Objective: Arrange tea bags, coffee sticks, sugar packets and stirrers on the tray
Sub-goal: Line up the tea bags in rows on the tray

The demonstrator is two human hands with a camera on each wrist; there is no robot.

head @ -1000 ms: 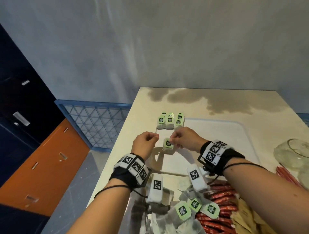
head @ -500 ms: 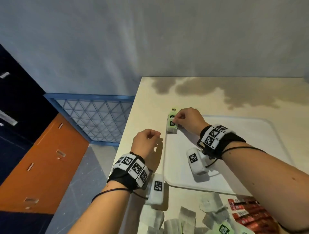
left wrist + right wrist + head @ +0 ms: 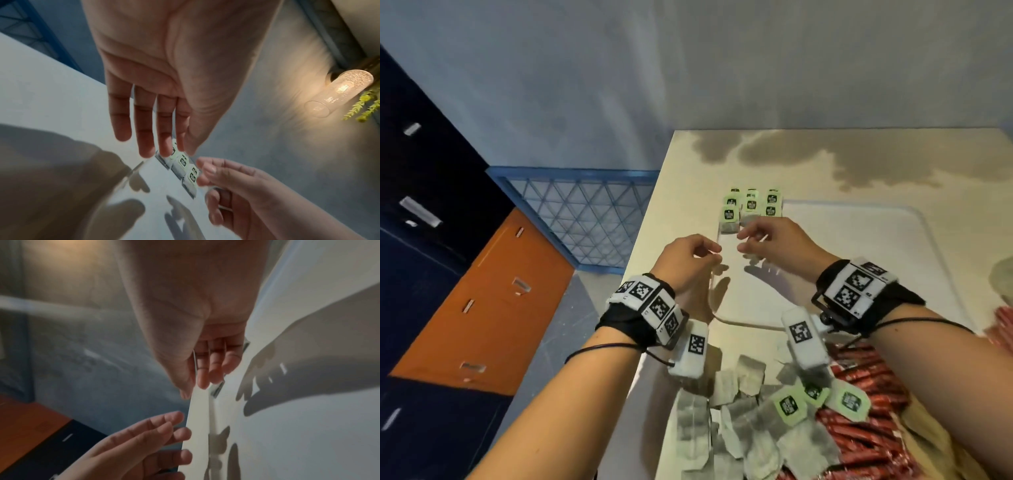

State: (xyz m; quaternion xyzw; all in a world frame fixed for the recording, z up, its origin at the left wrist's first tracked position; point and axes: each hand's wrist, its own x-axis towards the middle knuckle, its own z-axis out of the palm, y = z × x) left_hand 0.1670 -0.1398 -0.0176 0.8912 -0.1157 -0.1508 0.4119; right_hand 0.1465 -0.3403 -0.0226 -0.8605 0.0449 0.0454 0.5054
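Several tea bags with green tags [image 3: 750, 205] stand in neat rows at the far left corner of the white tray [image 3: 859, 260]. Both hands hover just in front of them, over the tray's left part. My left hand [image 3: 688, 257] holds nothing; the left wrist view shows its fingers [image 3: 144, 126] straight above the tea bags [image 3: 183, 164]. My right hand [image 3: 767, 240] is also empty, its fingers [image 3: 213, 368] loosely bent over the tray [image 3: 308, 443]. The two hands' fingertips are close together but apart.
Loose tea bags [image 3: 756, 428] lie in a heap on the cream table near me, with red coffee sticks [image 3: 866, 411] and brown packets [image 3: 928, 445] to their right. A glass [image 3: 1003, 281] stands at the right edge. The table's left edge drops to the floor.
My right hand has let go of a tea bag at the tray's far left corner and drawn back empty. The left hand has moved up beside it.
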